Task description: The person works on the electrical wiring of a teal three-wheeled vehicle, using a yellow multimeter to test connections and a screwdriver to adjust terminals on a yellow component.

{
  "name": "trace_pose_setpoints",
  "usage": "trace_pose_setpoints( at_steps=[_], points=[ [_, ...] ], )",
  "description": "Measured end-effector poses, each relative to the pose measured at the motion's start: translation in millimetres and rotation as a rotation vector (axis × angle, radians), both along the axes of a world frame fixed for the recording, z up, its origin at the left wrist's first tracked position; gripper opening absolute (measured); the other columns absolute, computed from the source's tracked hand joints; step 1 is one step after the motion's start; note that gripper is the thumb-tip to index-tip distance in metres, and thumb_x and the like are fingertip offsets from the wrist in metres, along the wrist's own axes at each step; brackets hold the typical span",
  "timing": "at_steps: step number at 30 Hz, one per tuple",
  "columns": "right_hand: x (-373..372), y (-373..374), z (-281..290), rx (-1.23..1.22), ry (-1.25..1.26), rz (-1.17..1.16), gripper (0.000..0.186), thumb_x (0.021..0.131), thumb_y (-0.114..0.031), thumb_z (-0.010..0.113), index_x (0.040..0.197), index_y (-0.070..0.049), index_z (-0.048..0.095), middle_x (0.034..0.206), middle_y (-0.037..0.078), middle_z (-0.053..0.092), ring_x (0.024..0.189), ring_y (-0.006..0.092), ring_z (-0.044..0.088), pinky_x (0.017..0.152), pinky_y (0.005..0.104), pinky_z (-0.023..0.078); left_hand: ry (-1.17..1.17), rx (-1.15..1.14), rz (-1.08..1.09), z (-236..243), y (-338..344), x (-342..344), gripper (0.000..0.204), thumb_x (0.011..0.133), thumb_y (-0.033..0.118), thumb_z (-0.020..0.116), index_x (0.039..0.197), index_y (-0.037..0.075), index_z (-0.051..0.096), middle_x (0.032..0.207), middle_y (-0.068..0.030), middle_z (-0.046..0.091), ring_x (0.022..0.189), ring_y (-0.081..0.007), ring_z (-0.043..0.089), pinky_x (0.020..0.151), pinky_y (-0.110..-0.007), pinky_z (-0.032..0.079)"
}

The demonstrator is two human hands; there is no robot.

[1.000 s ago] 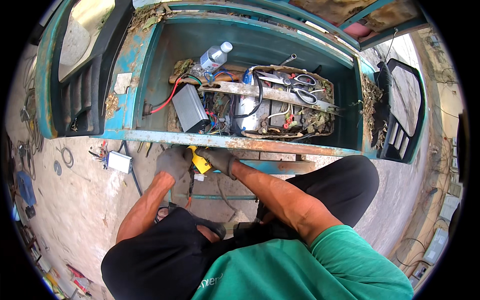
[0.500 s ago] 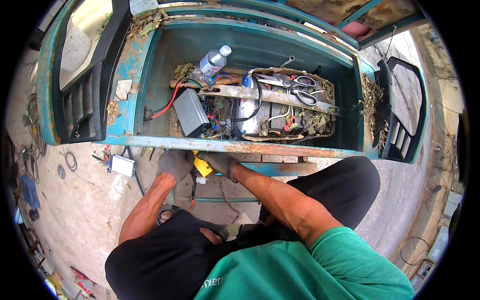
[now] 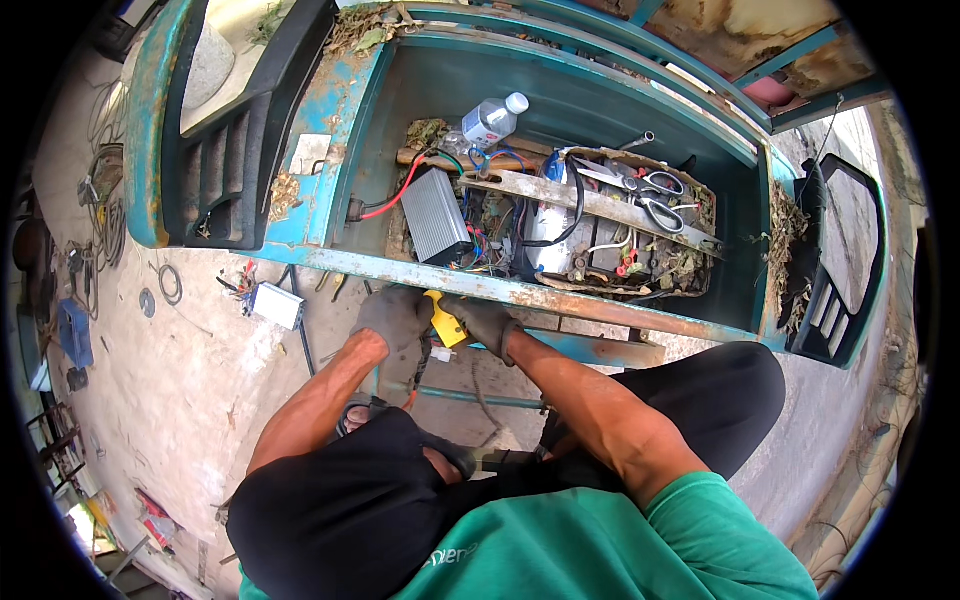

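We reach forward to the teal box (image 3: 680, 322) with two bare arms; our left arm (image 3: 318, 400) slants in from the left of the box's front, and our right arm (image 3: 590, 410) comes in from the right with its elbow bent. Our left hand (image 3: 392, 318), in a grey glove, is curled just below the front edge of the teal box; its fingertips are hidden, so we cannot tell if it grips. Our right hand (image 3: 485, 324), in a grey glove too, has its fingers folded over the top of the yellow piece (image 3: 448, 328), pinching it; the yellow piece is between our two hands, right in front of the teal box.

The pale floor (image 3: 200, 400) looks worn and dusty, and we see it run along the left of the teal box and under it; dry leaves (image 3: 785, 260) lie on both ends of the box.

Now we count; inside the teal box there is one bottle (image 3: 492, 120), one pair of scissors (image 3: 630, 184), one ridged silver block (image 3: 436, 218) and one flat metal bar (image 3: 540, 191); on the floor, to the front left of the teal box, is one smaller silver block (image 3: 277, 305) with wires; two black frames (image 3: 255, 130) stand, one at each end of the teal box; one white plug (image 3: 441, 354) hangs in front of it.
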State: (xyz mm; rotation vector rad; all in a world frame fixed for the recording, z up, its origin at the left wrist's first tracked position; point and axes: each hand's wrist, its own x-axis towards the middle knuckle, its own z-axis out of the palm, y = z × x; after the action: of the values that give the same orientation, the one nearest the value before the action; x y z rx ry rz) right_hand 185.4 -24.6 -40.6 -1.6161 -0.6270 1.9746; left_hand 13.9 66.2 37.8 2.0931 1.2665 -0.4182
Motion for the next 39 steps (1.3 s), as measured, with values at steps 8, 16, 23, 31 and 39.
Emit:
trace_pose_setpoints(
  at_steps=[8, 16, 23, 31, 39],
  points=[
    [2, 0, 8, 0.041, -0.037, -0.051, 0.051, 0.098, -0.041, 0.069, 0.130, -0.002, 0.065, 0.114, 0.009, 0.073, 0.094, 0.0154, 0.072, 0.081, 0.0317, 0.060, -0.067, 0.115, 0.025, 13, -8, 1, 0.041, 0.097, 0.038, 0.051, 0.093, 0.004, 0.074, 0.094, -0.0233, 0.073, 0.088, -0.0423, 0.070, 0.080, -0.053, 0.054],
    [1, 2, 4, 0.102, -0.112, 0.031, 0.051, 0.099, -0.044, 0.064, 0.131, -0.004, 0.064, 0.112, 0.008, 0.072, 0.091, 0.0140, 0.070, 0.076, 0.0326, 0.058, 0.030, 0.109, -0.065, 5, -6, 4, 0.041, 0.095, 0.039, 0.051, 0.091, 0.005, 0.075, 0.088, -0.0196, 0.073, 0.085, -0.0386, 0.072, 0.078, -0.051, 0.056],
    [3, 4, 5, 0.127, -0.112, 0.130, 0.050, 0.102, -0.043, 0.057, 0.136, -0.007, 0.060, 0.128, 0.011, 0.067, 0.115, 0.0206, 0.063, 0.102, 0.0352, 0.046, -0.008, 0.108, 0.084, 5, -13, 2, 0.046, 0.097, 0.043, 0.051, 0.094, 0.005, 0.076, 0.093, -0.0208, 0.074, 0.090, -0.0399, 0.072, 0.081, -0.052, 0.055],
    [-6, 2, -9, 0.229, -0.081, 0.009, 0.046, 0.100, -0.036, 0.063, 0.136, -0.006, 0.061, 0.130, 0.010, 0.067, 0.118, 0.0197, 0.062, 0.103, 0.0351, 0.047, -0.014, 0.199, -0.105, -4, -7, -2, 0.038, 0.094, 0.038, 0.054, 0.095, 0.005, 0.073, 0.091, -0.0219, 0.073, 0.084, -0.0393, 0.072, 0.079, -0.053, 0.056],
    [-6, 0, -29, 0.275, -0.151, 0.045, 0.048, 0.100, -0.037, 0.062, 0.136, -0.006, 0.060, 0.131, 0.011, 0.067, 0.118, 0.0208, 0.063, 0.102, 0.0359, 0.047, -0.090, 0.200, 0.024, 1, -14, 0, 0.035, 0.094, 0.035, 0.055, 0.096, 0.008, 0.076, 0.091, -0.0221, 0.073, 0.086, -0.0413, 0.071, 0.079, -0.052, 0.056]
  ],
)
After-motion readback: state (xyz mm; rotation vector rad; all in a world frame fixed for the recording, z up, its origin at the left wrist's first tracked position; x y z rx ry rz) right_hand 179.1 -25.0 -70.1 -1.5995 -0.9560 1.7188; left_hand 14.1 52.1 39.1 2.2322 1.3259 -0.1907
